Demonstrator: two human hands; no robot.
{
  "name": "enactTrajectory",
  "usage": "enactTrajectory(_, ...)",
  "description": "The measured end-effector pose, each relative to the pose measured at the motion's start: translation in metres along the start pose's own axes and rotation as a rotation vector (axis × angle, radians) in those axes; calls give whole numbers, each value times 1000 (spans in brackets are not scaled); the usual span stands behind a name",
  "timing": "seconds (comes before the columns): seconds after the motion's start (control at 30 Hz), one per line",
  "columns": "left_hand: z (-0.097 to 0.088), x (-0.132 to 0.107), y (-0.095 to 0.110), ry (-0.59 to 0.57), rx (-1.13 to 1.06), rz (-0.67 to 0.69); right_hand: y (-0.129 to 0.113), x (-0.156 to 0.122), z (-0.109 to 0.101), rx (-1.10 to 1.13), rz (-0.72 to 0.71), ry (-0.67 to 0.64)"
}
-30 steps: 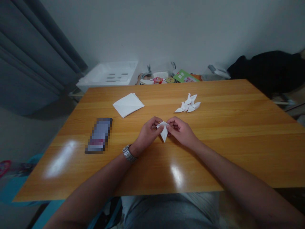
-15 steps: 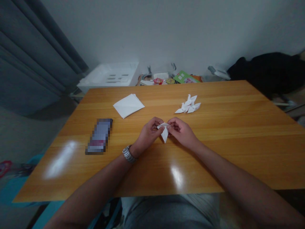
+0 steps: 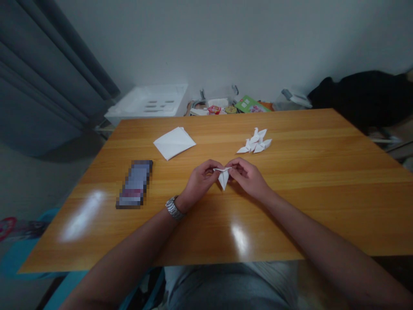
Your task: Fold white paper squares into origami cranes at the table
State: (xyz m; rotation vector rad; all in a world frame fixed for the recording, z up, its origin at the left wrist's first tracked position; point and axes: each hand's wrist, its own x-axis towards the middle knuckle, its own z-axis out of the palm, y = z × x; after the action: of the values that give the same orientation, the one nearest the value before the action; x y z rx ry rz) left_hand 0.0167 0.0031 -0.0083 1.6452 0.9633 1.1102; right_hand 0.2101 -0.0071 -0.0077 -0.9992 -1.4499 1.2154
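Pinching a small, white, kite-shaped piece of folded paper (image 3: pixel 223 180) at opposite sides with left hand (image 3: pixel 204 175) and right hand (image 3: pixel 248 176); apparently mid-fold, next calling for even creasing.

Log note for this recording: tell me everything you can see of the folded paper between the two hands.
The folded paper is small, white and kite-like, with a line down its middle. Its wide edge is at the far side; its narrow tip points toward the person. The left hand and right hand pinch it at either side, fingers hiding its edges. Whether it touches the wooden table is unclear.
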Motion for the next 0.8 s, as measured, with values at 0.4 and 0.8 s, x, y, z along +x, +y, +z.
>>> enactTrajectory(0.4,-1,-1,5,-40,28,50,2,0,-1,54,70,-13)
enactTrajectory(0.8,0,-1,11,-22,-73,-108,-1,1,-3,-40,0,8)
